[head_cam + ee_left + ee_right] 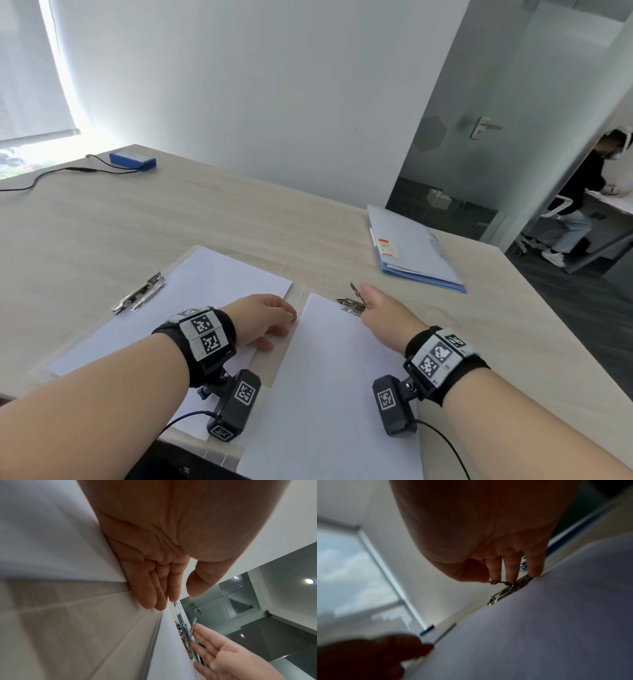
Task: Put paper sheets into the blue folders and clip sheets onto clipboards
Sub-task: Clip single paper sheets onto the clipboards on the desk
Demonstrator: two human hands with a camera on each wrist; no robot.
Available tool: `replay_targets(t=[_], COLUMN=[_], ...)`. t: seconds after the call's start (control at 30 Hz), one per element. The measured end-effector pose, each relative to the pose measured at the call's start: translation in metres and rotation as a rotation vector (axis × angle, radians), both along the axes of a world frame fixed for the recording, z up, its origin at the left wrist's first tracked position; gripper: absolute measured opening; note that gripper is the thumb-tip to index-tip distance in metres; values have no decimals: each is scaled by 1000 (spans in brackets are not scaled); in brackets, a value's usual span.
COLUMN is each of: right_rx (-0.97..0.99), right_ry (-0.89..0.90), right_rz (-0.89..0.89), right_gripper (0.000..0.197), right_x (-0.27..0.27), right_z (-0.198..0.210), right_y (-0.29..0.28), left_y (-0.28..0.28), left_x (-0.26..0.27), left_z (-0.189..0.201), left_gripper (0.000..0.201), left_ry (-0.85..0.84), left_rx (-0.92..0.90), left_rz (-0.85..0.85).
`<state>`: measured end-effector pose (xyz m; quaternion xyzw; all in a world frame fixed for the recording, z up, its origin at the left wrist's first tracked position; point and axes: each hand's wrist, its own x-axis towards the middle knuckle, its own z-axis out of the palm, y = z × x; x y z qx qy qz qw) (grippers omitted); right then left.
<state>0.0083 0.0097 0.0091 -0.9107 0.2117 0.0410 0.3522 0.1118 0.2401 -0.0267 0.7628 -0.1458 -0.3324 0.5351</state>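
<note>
Two white sheets lie side by side on clipboards. My left hand (pixel 279 323) rests with straight fingers on the right edge of the left sheet (pixel 191 291), whose metal clip (pixel 138 296) sits at its far left corner. My right hand (pixel 369 301) reaches over the top of the right sheet (pixel 335 377); its straight fingertips (pixel 511 576) touch the raised lever of that board's metal clip (pixel 350 303). A closed blue folder (pixel 414 250) lies on the table behind the right hand, apart from both hands.
The light wooden table (pixel 222 212) carries a blue box (pixel 133 159) with a black cable at the far left. The table's right edge drops to a dark floor. Behind a glass partition at the right, another person (pixel 579 205) sits at a desk.
</note>
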Motion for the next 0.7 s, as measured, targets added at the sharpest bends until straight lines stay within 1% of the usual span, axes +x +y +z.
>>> replay_targets(t=[0.07, 0.13, 0.27, 0.4, 0.47, 0.53, 0.6, 0.7], right_rx=[-186, -296, -463, -595, -657, -689, -672, -552], right_ry=[120, 177, 306, 392, 398, 403, 413, 387], right_rz=[82, 102, 180, 249, 272, 282, 282, 265], right_gripper=[70, 74, 75, 76, 73, 73, 75, 76], right_x=[6, 14, 26, 32, 33, 33, 34, 35], right_z=[3, 6, 5, -1, -6, -9, -10, -7], right_y=[6, 9, 13, 14, 16, 18, 18, 14], left_y=[0, 0, 1, 0, 0, 0, 0, 0], left_x=[0, 1, 2, 3, 2, 1, -1, -4], left_z=[0, 0, -1, -3, -3, -2, 0, 2], left_gripper=[21, 21, 29, 21, 20, 19, 19, 18], left_ry=[-3, -2, 2, -21, -25, -36, -59, -94], left_rx=[6, 10, 15, 15, 18, 26, 42, 75], left_rz=[-12, -18, -36, -42, -44, -43, -47, -56])
